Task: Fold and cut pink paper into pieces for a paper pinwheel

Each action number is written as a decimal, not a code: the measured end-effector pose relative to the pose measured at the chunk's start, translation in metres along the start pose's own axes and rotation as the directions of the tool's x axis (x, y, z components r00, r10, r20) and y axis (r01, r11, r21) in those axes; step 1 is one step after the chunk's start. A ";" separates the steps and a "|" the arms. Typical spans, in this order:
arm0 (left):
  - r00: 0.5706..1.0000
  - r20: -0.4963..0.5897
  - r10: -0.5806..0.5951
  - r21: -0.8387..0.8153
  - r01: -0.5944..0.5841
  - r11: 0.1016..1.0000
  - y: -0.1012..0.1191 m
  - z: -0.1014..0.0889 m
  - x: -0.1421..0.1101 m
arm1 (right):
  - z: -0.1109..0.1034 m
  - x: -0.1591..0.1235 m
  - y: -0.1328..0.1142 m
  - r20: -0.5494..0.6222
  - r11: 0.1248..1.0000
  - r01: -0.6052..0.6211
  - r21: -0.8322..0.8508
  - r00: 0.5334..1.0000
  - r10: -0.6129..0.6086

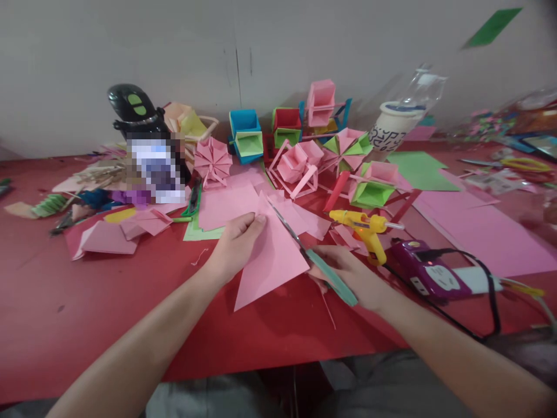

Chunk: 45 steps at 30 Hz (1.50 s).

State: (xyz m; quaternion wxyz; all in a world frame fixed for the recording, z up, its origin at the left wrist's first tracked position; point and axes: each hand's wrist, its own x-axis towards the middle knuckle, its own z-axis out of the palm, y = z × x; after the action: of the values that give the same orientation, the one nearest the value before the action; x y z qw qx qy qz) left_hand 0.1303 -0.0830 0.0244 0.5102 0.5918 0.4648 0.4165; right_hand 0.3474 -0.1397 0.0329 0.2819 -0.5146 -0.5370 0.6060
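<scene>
My left hand pinches a piece of pink paper between thumb and fingers, its pointed lower part hanging over the red table. In my right hand is a pair of scissors with green handles. Their blades lie along the right edge of the pink paper, pointing away to the upper left. A thin pink strip dangles below my right hand. Behind my left hand lie more pink sheets on top of green ones.
A yellow glue gun and a purple power strip with cords stand right of my right hand. Folded paper models line the back. A black phone holder, a patterned cup and pink sheets are also there.
</scene>
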 end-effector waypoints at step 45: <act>0.999 0.033 0.036 0.091 -0.039 0.995 0.000 0.001 -0.001 | 0.001 0.000 0.001 -0.005 0.999 -0.031 0.009 0.999 0.031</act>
State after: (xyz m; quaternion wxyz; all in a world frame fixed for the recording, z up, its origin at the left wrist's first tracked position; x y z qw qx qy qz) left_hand 0.1311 -0.0840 0.0243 0.4819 0.6296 0.4640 0.3950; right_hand 0.3469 -0.1401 0.0318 0.2761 -0.5233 -0.5256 0.6113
